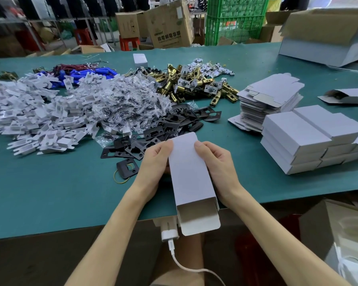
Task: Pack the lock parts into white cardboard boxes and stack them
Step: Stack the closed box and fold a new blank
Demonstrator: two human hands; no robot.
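Right at the near edge of the green table, both hands are wrapped round one white box, left hand gripping its left side, right hand its right. Its open flap end hangs past the table edge. Bare table lies either side of the hands. A heap of black plates crowds just beyond the fingers, with finished boxes stacked off to the right, flat blanks behind those and brass latches further back.

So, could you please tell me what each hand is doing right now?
Left hand: grips the white box.
Right hand: grips the same box.
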